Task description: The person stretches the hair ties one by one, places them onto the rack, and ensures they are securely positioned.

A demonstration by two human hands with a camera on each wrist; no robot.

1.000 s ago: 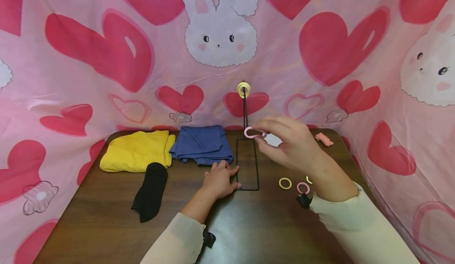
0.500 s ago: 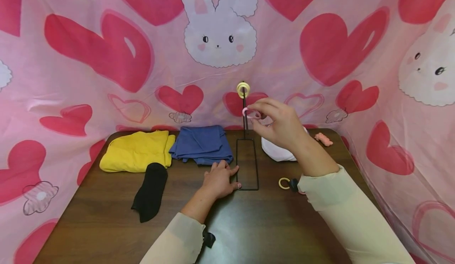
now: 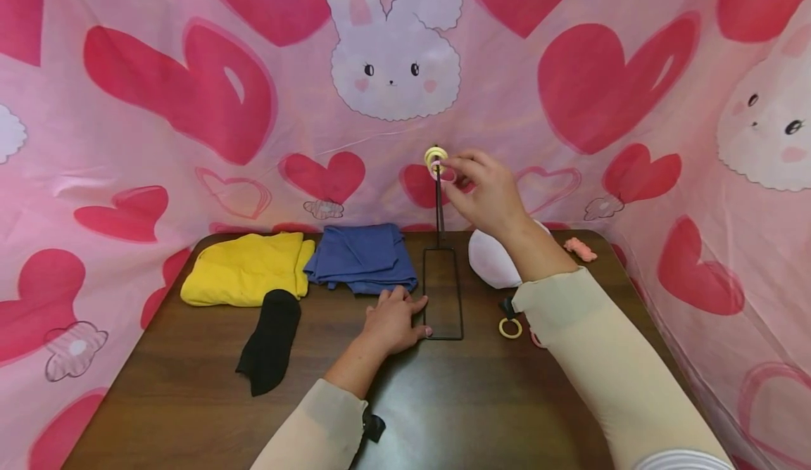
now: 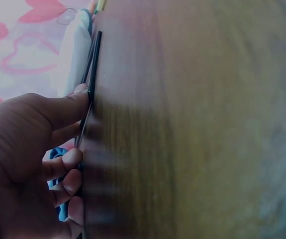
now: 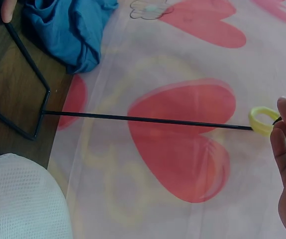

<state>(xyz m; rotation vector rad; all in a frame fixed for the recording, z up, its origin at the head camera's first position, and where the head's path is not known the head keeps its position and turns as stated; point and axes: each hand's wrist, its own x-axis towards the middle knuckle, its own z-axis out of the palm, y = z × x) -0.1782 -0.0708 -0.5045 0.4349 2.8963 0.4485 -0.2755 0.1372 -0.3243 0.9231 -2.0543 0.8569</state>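
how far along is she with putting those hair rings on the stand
Done: one yellow ring already sits at the top of the black wire stand. In hand: the right hand holds a pink ring by the rod's top, while the left hand rests on the stand's base. Left: a yellow ring on the table and a pink one half hidden by the sleeve.

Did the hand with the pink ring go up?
Yes. The right hand has risen along the black stand's rod, from near its base to the yellow ring at the top, still pinching the pink ring.
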